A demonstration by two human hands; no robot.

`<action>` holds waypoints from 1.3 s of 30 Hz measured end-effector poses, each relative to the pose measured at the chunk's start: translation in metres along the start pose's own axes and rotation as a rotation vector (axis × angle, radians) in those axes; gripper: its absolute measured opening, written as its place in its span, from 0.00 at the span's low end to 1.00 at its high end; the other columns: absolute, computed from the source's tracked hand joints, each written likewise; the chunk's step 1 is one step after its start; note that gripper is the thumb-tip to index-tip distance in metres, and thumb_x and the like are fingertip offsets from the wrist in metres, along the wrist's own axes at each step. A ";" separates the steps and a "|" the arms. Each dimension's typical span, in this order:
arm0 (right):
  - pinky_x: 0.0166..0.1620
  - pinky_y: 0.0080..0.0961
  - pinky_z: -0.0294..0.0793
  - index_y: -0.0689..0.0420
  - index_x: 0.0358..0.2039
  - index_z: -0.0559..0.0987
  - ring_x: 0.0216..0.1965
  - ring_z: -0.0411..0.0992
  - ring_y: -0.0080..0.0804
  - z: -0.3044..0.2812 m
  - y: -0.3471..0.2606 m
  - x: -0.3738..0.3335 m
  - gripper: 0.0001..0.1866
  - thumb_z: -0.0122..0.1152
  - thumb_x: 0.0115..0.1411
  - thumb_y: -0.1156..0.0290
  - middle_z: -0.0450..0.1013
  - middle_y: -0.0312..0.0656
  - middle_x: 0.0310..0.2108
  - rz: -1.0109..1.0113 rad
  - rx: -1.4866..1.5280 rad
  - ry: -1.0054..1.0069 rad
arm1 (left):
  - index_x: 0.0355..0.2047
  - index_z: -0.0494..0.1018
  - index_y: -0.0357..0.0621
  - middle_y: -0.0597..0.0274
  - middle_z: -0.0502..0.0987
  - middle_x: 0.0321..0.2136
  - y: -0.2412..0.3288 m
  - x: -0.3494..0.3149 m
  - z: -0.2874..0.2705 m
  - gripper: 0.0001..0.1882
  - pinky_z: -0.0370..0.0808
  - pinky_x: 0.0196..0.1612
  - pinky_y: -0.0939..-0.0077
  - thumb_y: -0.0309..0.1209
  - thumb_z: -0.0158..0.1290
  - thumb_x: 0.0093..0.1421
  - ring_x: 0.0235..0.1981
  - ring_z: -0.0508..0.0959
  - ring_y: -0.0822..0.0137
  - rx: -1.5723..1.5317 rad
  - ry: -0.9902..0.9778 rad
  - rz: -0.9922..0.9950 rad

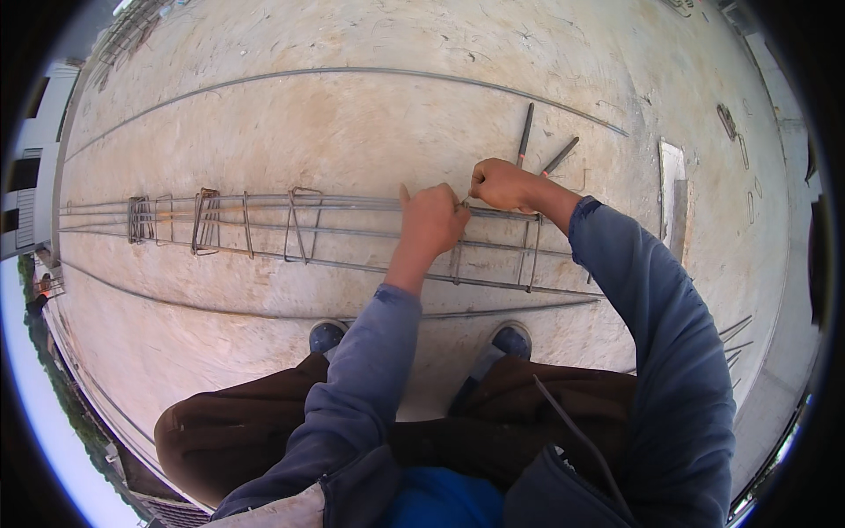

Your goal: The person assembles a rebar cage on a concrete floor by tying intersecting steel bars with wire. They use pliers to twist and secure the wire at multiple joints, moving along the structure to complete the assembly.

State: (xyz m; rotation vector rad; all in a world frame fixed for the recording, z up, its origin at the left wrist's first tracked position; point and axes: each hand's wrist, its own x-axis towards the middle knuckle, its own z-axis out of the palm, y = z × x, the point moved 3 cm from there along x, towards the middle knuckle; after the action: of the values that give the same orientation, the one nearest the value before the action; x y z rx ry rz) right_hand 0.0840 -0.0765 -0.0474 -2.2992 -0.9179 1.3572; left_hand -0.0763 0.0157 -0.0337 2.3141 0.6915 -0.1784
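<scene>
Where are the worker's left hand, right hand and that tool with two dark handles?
Left hand (431, 220): head view, back of the hand.
Right hand (505, 186): head view, back of the hand.
Dark-handled tool (526, 134): head view, the more upright handle.

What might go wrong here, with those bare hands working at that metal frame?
The left hand and right hand are bare and close together at the steel cage, so rough metal might scratch or pinch fingers. A loose bar lies just in front of the shoes, a possible trip. The dark-handled tool lies beside the right hand and could get knocked.
</scene>
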 end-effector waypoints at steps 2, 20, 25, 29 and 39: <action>0.44 0.47 0.83 0.67 0.38 0.87 0.40 0.84 0.55 0.006 0.003 0.003 0.13 0.63 0.58 0.71 0.83 0.65 0.39 -0.081 -0.025 0.053 | 0.41 0.84 0.44 0.51 0.87 0.36 -0.001 -0.004 -0.003 0.12 0.48 0.80 0.33 0.37 0.65 0.62 0.46 0.86 0.48 -0.012 -0.030 0.007; 0.29 0.33 0.71 0.59 0.61 0.78 0.32 0.76 0.30 -0.023 -0.015 -0.017 0.25 0.65 0.63 0.71 0.81 0.44 0.36 0.028 0.101 -0.249 | 0.46 0.78 0.42 0.52 0.86 0.39 -0.020 -0.014 -0.009 0.08 0.63 0.70 0.42 0.32 0.57 0.73 0.45 0.84 0.49 -0.307 0.042 0.134; 0.34 0.32 0.74 0.61 0.57 0.74 0.35 0.77 0.31 -0.002 0.005 -0.012 0.21 0.63 0.62 0.77 0.80 0.45 0.39 -0.075 0.199 0.036 | 0.47 0.78 0.45 0.59 0.87 0.35 -0.007 -0.005 0.012 0.09 0.59 0.68 0.46 0.35 0.55 0.74 0.42 0.85 0.57 -0.362 0.110 0.089; 0.36 0.33 0.75 0.61 0.57 0.72 0.35 0.76 0.31 0.006 0.004 -0.011 0.22 0.64 0.61 0.79 0.79 0.44 0.39 -0.060 0.338 0.090 | 0.47 0.79 0.48 0.65 0.88 0.35 -0.012 -0.004 0.014 0.09 0.55 0.70 0.48 0.37 0.55 0.74 0.43 0.85 0.63 -0.438 0.121 0.042; 0.38 0.30 0.76 0.58 0.48 0.71 0.36 0.75 0.27 0.015 -0.003 -0.031 0.15 0.58 0.62 0.86 0.73 0.40 0.43 -0.191 0.625 0.194 | 0.52 0.82 0.44 0.52 0.88 0.44 -0.013 -0.004 -0.003 0.20 0.71 0.64 0.54 0.46 0.60 0.72 0.49 0.85 0.53 -0.200 0.085 0.151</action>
State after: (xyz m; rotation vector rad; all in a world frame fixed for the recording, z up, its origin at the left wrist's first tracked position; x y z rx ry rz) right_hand 0.0585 -0.0956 -0.0324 -1.7746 -0.5323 1.1129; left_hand -0.0864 0.0239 -0.0376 2.1791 0.5465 0.0563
